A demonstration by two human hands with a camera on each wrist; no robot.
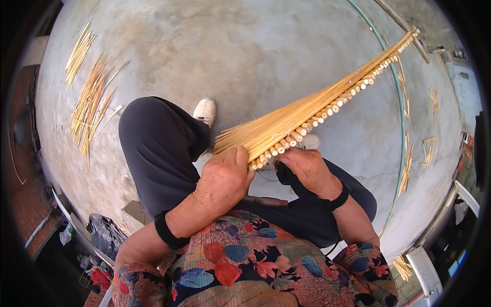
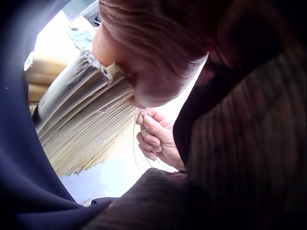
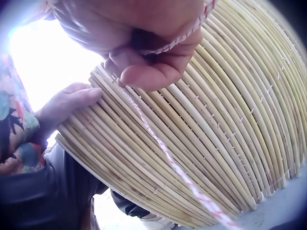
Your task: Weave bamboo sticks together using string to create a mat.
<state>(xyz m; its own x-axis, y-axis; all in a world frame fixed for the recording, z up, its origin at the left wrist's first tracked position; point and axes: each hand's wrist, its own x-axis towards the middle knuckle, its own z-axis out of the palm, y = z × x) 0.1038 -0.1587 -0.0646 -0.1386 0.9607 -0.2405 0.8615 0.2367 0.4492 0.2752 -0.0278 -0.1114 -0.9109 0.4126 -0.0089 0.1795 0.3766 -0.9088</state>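
A mat of straight yellow stalks (image 1: 291, 120), stitched side by side with thread, slants up from the lap toward the upper right in the head view. My left hand (image 1: 222, 176) grips its near end, thumb and fingers about the outermost stalks; the left wrist view shows this hand (image 2: 148, 62) close up over the cut ends. Beside the mat's cut-end edge is my right hand (image 1: 309, 171). In the right wrist view the curled fingers of this hand (image 3: 144, 62) hold a red-and-white string (image 3: 165, 148), which also trails down across the stalks. Rows of small stitches cross the mat.
Loose stalks (image 1: 92, 107) lie in piles on the concrete floor at left, with more stalks (image 1: 406, 163) at right. A green hose (image 1: 400, 102) runs along the right side. A black plastic bag (image 1: 105, 233) sits at lower left. Bent knees (image 1: 158, 148) flank the mat.
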